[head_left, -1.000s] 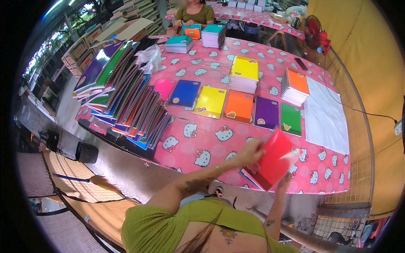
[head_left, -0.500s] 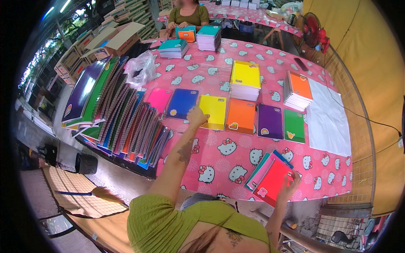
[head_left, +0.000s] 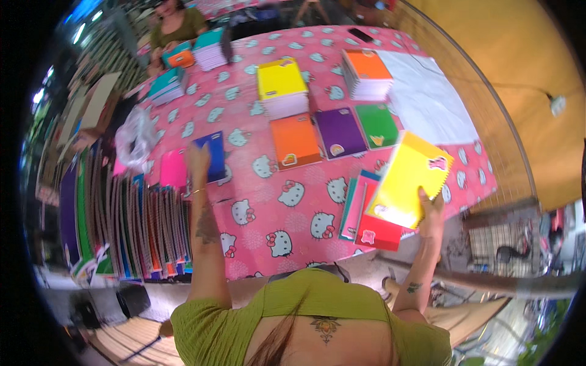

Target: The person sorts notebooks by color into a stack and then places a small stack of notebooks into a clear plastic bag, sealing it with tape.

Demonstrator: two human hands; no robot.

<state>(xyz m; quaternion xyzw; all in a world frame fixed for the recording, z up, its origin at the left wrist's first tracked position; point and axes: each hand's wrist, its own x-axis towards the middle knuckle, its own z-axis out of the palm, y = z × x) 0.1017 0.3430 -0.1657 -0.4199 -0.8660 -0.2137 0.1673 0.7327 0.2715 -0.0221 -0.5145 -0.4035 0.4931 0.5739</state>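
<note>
Spiral notebooks (head_left: 125, 219) crowd the near-left corner of the table (head_left: 262, 201); behind them, a plastic bag (head_left: 129, 135). Three notebooks (head_left: 339, 131) line up before two notebook stacks (head_left: 282, 91). A phone (head_left: 360, 35) lies behind the right stack, by the far edge. A sheet (head_left: 424, 97) lines the right edge; overlapping notebooks (head_left: 378, 235) lie by the near edge, another notebook (head_left: 409, 177) above them.

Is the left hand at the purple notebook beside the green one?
No, the left hand is at the blue notebook, apart from the purple one.
</note>
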